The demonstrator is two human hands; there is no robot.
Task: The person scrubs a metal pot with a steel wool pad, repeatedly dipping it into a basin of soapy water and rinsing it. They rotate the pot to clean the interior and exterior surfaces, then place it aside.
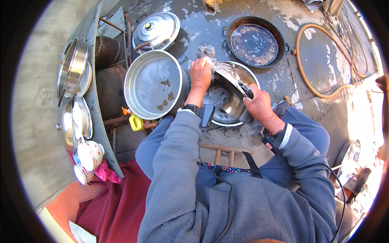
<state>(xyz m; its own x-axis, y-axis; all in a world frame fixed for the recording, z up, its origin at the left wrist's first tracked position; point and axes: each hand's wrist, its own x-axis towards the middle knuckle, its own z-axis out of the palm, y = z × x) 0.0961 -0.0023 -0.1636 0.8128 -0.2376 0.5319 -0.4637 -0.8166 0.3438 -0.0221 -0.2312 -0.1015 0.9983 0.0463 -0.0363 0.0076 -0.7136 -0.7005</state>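
Note:
My left hand (201, 73) is closed around a grey wire scouring pad (206, 51) at the far edge of a soapy metal pan (228, 73). My right hand (259, 101) grips this tilted pan by its dark handle (245, 88). Foam streaks the pan's upturned surface. Under both hands stands a wide metal basin (217, 106) with sudsy water, and a smaller metal vessel (232, 106) leans inside it. Left of my left hand is a large aluminium pot (149, 82) with shallow water and brown bits in it. My fingertips on the pad are partly hidden.
A domed steel lid (156, 30) lies beyond the pot, and a blackened two-handled pan (254, 42) at the far right. An orange-brown hose (304, 82) curls across the wet floor. Stacked plates (81, 117) and flowered bowls (90, 155) sit at left. A yellow bottle (135, 122) is near my knee.

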